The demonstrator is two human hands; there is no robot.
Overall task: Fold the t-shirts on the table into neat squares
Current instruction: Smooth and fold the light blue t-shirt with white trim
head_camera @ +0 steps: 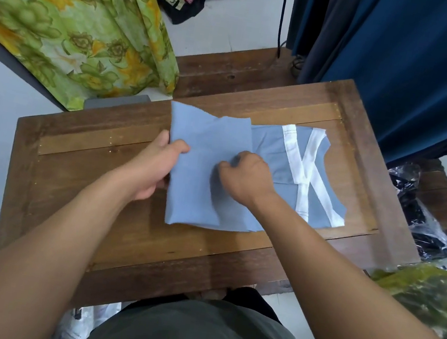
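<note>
Blue-grey t-shirt (207, 172) with white crossing bands lies partly folded near the middle of the wooden counter (69, 174), its left portion doubled over into a rough rectangle, the white-banded part still flat to the right. Left hand (155, 164) grips the left edge of the folded part, thumb on top and fingers curled under; right hand (244, 178) pinches fabric on top of the fold with curled fingers. Green floral cloth (65, 12) hangs beyond the counter's far left corner, dark blue fabric (422, 69) hangs at far right, plastic-wrapped bundles (423, 230) sit beside the right edge.
</note>
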